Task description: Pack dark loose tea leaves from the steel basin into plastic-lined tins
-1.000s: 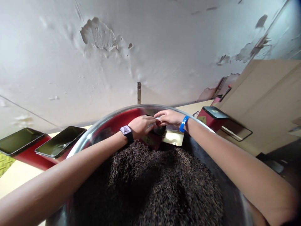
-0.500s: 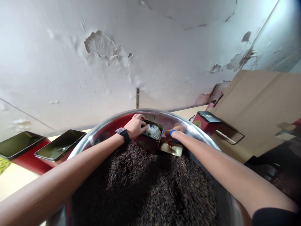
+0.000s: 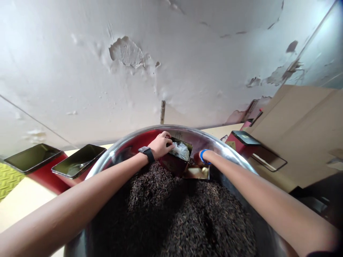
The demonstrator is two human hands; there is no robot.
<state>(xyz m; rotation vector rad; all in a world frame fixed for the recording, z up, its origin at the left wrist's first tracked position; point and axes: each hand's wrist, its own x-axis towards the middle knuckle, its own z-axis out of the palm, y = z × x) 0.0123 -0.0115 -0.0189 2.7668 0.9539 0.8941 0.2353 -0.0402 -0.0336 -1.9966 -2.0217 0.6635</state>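
Note:
A large metal basin (image 3: 184,129) holds a heap of dark, dry, leaf-like bits (image 3: 203,217) that look like loose tea. Far inside it, a dark red tin (image 3: 174,165) lies tilted, with a crumpled clear plastic bag (image 3: 182,151) in its mouth. My left hand (image 3: 162,144), with a black watch at the wrist, grips the tin's left rim, thumb against the bag. Beside the tin is a shiny gold-coloured, shallow rectangular piece (image 3: 197,172), perhaps a lid. My right hand (image 3: 201,157), wearing a blue wristband, reaches down behind that piece; its fingers are hidden.
Two open red tins, one (image 3: 33,159) farther left and one (image 3: 79,166) nearer, stand left of the basin; the nearer contains clear plastic. Another red tin (image 3: 242,142) and cardboard (image 3: 305,132) are at right. A peeling wall (image 3: 187,71) rises behind.
The view has swung a little to the left, so everything sits farther right. My right hand has dipped lower behind the gold-coloured piece. My left hand keeps its hold on the tin.

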